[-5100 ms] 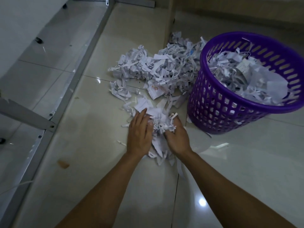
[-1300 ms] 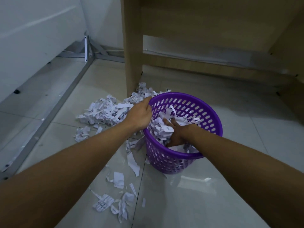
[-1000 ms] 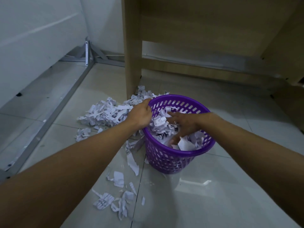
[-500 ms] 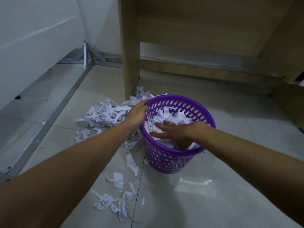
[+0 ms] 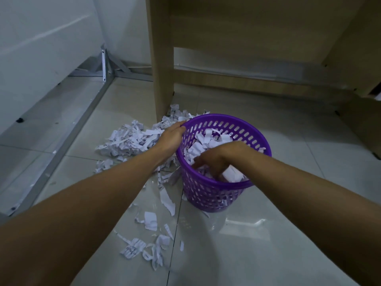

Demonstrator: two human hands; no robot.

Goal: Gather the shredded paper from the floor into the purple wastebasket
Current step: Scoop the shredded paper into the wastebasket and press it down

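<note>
Shredded paper point(image 5: 132, 141) lay heaped left of centre beside the purple wastebasket point(image 5: 237, 195), whose rim the left hand point(image 5: 171, 139) gripped while the right hand point(image 5: 214, 159), fingers spread, pressed shreds inside; pressing too hard could have tipped it, respilling paper.

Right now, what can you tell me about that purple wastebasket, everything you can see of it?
The purple wastebasket is a round bin of what looks like plastic, its wall pierced with rows of small slots under a smooth rolled rim. It stands upright on the glossy tiled floor beside a wooden desk leg. Shredded paper fills it near the rim. The left hand grips its far-left rim; the right hand reaches inside onto the paper.
</note>
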